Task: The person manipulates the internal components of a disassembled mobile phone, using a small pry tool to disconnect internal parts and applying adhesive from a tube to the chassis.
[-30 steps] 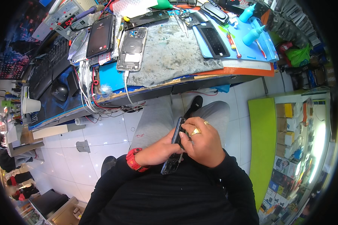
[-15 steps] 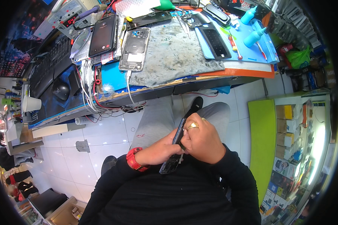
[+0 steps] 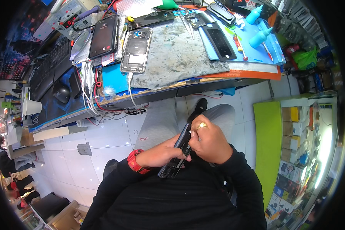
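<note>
Now, just short of the near edge of the desk (image 3: pixel 211 83), the right hand (image 3: pixel 211 145) sits curled, fingers pinched together, any catch too small to tell; the left hand's (image 3: pixel 159 155) fingers grip an opened smartphone (image 3: pixel 171 169), slanting above the lap (image 3: pixel 161 128); red wristwatch (image 3: pixel 137 161), gold ring (image 3: pixel 202 125) showing.

Head-worn fisheye, facing down over the torso (image 3: pixel 161 195). Left hand (image 3: pixel 163 152) and right hand (image 3: pixel 211 142) near, workbench (image 3: pixel 214 84) farther; dark, bent rim probably hides some detail.
</note>
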The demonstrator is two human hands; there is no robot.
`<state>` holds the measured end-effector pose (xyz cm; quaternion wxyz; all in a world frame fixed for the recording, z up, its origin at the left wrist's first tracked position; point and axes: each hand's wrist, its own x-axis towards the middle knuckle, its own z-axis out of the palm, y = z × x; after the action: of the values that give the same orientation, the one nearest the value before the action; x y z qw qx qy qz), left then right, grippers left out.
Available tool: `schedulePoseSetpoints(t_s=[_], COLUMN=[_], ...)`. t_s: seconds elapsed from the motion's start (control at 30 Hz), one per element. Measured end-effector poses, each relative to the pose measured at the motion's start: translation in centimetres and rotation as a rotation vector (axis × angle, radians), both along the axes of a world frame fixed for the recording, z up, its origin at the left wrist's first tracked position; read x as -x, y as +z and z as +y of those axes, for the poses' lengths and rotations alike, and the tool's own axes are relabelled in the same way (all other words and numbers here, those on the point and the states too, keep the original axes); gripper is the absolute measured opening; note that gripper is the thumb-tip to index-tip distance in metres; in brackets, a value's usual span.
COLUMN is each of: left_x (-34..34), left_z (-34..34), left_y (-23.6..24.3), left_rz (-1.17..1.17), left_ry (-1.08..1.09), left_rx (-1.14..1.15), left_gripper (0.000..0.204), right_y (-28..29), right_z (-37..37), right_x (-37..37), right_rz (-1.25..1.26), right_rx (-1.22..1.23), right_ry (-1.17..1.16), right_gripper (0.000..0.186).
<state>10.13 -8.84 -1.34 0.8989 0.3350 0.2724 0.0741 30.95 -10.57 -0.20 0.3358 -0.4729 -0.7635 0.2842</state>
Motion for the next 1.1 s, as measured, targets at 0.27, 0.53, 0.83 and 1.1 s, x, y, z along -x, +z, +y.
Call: schedulePoseSetpoints(t_s=[0.27, 0.53, 0.83, 1.1], left_x=[0.1, 0.0, -0.1, -0.1], left_z=[-0.1, -0.2, -0.3, -1.3], left_y=[0.2, 0.2, 0.4, -2.6], left_rz=[0.006, 0.025, 0.027, -0.124], left_ry=[0.036, 0.076, 0.018, 0.145], left_rx=[0.074, 0.075, 0.012, 0.121], left_gripper=[0.061, 0.069, 0.067, 0.072], right_y=[1.1, 0.6, -0.7, -0.2], right_z=[-0.7, -1.1, -1.3, -1.2], right_x=[0.1, 0.5, 0.9, 1.7], right_rz=[-0.05, 0.021, -0.055, -0.081], right_rx=[0.006, -0.124, -0.193, -0.179], right_ry=[-0.084, -0.142, -0.161, -0.145], right_gripper=[0.015, 0.026, 0.017, 0.015])
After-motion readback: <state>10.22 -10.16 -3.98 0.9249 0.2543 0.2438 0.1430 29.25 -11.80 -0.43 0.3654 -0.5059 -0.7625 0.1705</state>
